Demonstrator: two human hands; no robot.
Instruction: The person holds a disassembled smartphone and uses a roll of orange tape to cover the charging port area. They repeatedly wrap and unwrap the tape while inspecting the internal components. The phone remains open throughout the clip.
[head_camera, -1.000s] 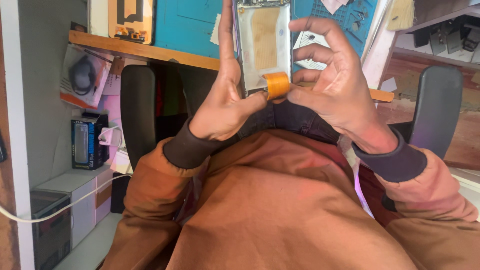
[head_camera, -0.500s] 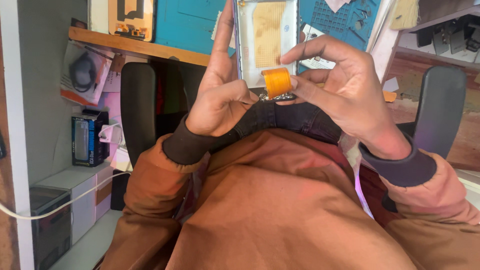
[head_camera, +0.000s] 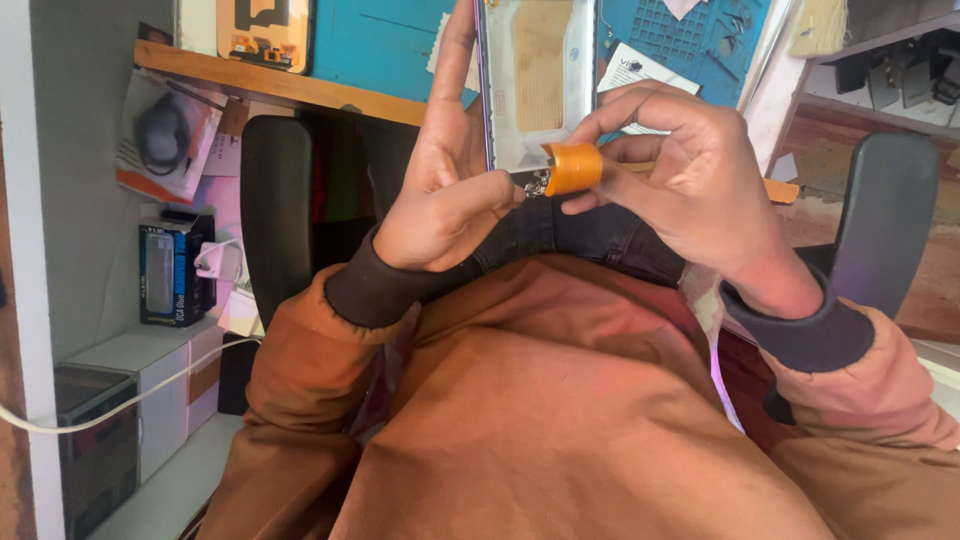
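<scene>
Since half a second ago the orange-handled tool has slid a little lower and to the left along the bottom edge of the opened phone, and the right hand has followed it; a second ago the same tool sat lower against the phone — the phone itself has barely shifted.

The left hand is closed on the phone's left edge, thumb pressed near the bottom corner, index finger stretched straight up along the side. The phone stands upright in front of the chest, its open back (pale frame, tan panel in the middle) turned to the camera. The right hand's fingers are pinched together round the tool's orange handle, its metal tip touching the phone's lower edge — what the tip is doing there is too small to tell.

Behind the hands lies a blue mat on the table. A black chair stands at the right.
</scene>
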